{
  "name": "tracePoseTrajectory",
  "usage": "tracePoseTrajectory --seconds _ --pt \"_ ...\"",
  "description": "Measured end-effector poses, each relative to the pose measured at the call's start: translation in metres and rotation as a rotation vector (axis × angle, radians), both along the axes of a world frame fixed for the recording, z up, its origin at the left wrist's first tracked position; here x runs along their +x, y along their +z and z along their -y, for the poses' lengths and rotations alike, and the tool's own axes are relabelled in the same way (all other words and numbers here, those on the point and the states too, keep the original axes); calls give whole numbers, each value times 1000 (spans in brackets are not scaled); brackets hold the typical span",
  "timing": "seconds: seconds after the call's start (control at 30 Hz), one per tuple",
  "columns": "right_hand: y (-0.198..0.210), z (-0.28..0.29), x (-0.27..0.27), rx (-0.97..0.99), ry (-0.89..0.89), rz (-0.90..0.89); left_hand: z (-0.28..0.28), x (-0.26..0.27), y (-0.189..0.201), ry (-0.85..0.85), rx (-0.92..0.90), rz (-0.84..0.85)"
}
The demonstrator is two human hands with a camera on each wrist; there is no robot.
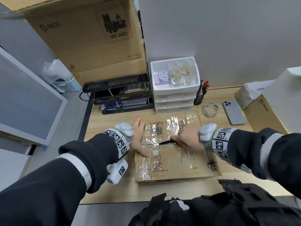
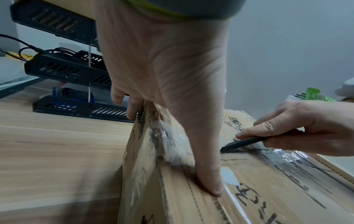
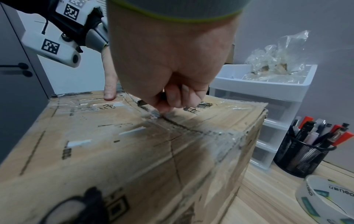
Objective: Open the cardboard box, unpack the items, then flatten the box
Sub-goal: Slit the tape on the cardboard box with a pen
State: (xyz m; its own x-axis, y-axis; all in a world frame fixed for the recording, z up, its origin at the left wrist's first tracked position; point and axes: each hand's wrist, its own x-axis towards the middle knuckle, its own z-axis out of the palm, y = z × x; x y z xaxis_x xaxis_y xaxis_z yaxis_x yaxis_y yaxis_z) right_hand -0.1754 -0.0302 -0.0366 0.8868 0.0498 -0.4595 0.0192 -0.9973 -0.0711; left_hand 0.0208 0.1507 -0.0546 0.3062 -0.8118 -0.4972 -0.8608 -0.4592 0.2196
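A taped brown cardboard box (image 1: 179, 163) (image 2: 268, 197) (image 3: 114, 151) stands closed on the wooden desk (image 1: 114, 190). My left hand (image 1: 138, 139) (image 2: 162, 75) braces its left end: the straight thumb (image 3: 110, 87) presses on the top, and the fingers reach down the side. My right hand (image 1: 187, 139) (image 2: 306, 128) (image 3: 168, 60) grips a slim black cutter (image 1: 166, 142) (image 2: 245, 142) (image 3: 141, 103). The cutter's tip sits on the clear tape along the centre seam, pointing toward the left thumb.
Behind the box stand a black tray rack (image 1: 120, 95), a white drawer unit (image 1: 175, 88) and a mesh pen cup (image 1: 200, 97) (image 3: 302, 156). A tape roll (image 1: 210, 109) (image 3: 325, 197) and a phone (image 1: 232, 112) lie to the right, beside another carton (image 1: 263, 111).
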Motion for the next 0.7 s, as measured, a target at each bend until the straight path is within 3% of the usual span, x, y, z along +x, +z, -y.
tracePoseTrajectory --seconds 0.3,0.7 --pt "7 7 -6 -40 47 -9 1 -6 6 18 -4 5" --pt "4 36 -26 18 -29 -25 3 -8 10 20 19 3"
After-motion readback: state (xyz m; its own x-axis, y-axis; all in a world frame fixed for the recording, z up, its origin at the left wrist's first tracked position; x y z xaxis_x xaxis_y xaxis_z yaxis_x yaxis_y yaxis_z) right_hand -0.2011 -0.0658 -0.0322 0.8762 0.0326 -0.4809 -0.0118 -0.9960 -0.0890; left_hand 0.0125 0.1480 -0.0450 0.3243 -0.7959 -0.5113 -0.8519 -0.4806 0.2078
